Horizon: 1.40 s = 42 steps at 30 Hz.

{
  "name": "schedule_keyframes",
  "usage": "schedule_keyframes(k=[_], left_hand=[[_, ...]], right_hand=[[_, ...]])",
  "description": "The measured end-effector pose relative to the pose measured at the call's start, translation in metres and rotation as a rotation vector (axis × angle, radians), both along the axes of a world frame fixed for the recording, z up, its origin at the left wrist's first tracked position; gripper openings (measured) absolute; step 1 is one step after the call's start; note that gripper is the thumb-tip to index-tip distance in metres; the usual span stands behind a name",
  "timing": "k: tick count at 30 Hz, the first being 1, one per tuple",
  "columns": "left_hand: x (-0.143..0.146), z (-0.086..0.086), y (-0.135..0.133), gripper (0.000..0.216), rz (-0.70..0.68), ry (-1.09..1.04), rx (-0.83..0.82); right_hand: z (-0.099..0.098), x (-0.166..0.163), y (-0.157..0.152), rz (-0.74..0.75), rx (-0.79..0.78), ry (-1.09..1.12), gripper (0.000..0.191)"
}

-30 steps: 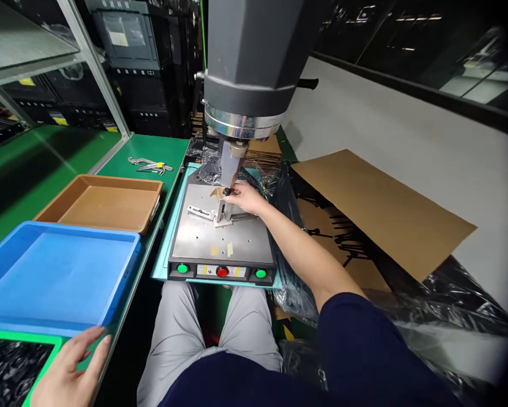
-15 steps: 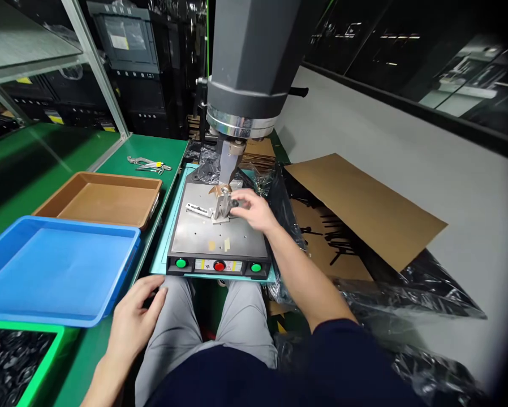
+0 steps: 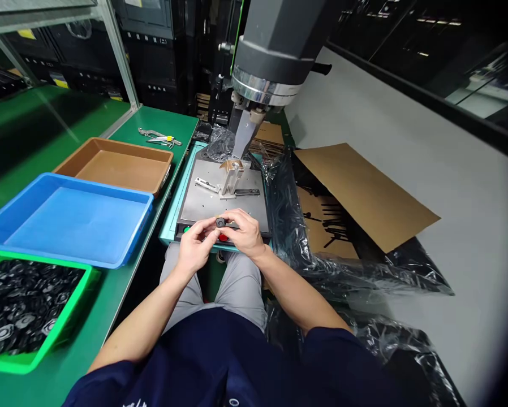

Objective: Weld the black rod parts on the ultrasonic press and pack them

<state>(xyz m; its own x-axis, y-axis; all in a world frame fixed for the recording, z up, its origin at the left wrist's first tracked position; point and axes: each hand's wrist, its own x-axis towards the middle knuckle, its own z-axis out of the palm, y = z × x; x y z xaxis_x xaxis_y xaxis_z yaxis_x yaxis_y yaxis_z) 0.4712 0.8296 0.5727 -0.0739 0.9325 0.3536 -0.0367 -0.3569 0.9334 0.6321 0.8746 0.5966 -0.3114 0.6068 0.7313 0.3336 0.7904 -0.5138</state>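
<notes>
Between the fingertips of both my hands is a small black part (image 3: pixel 220 223) with a round centre, held above the machine's front panel. My left hand (image 3: pixel 196 244) pinches it from the left, and my right hand (image 3: pixel 244 232) grips it from the right. Just beyond my fingers stands a metal fixture (image 3: pixel 232 180) on the steel base plate (image 3: pixel 194 204). Over the fixture hangs the machine's tapered metal horn (image 3: pixel 244 134), apart from it. My fingers partly cover the red button (image 3: pixel 223 238) and a green button (image 3: pixel 186 229).
On the green bench at left are a green bin (image 3: pixel 73 323) of black parts, a blue tray (image 3: pixel 122 261), a brown tray (image 3: pixel 147 189) and metal hand tools (image 3: pixel 158 137). To the right, cardboard (image 3: pixel 368 198) lies over a plastic-lined box (image 3: pixel 298 249) holding thin black pieces.
My right hand has drawn back from the fixture toward me with the small black part. My left hand has risen from near my lap to meet it. The view has shifted.
</notes>
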Motion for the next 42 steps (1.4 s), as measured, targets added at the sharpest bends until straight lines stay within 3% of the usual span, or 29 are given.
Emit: schedule_keyframes(k=[8,16,21,25,28,34,38,42], left_hand=[[-0.004,0.000,-0.006,0.036,0.015,-0.007,-0.054],[-0.009,0.000,-0.011,0.036,0.061,0.073,-0.051],[-0.024,-0.002,-0.016,0.037,0.115,0.342,0.079],[-0.037,-0.002,-0.025,0.023,0.051,0.589,-0.019],[-0.064,0.006,-0.028,0.024,0.101,0.695,-0.131],[-0.169,0.043,-0.025,0.028,0.618,1.161,-0.539],[-0.216,0.049,-0.017,0.026,0.621,1.332,-0.774],[-0.231,0.044,-0.001,0.022,0.606,1.313,-0.844]], right_hand=[[-0.018,-0.007,-0.003,-0.049,-0.107,0.054,0.013],[-0.019,-0.012,-0.005,-0.009,-0.146,0.069,0.014],[-0.020,-0.026,-0.009,0.076,-0.508,0.360,0.034],[-0.015,-0.040,-0.011,0.161,-0.810,0.574,0.045],[-0.010,-0.042,-0.009,0.208,-0.925,0.537,0.054],[-0.013,-0.025,-0.013,0.231,-1.053,0.468,0.062],[-0.019,-0.014,-0.018,0.233,-1.078,0.438,0.064],[-0.021,-0.007,-0.019,0.234,-1.077,0.415,0.065]])
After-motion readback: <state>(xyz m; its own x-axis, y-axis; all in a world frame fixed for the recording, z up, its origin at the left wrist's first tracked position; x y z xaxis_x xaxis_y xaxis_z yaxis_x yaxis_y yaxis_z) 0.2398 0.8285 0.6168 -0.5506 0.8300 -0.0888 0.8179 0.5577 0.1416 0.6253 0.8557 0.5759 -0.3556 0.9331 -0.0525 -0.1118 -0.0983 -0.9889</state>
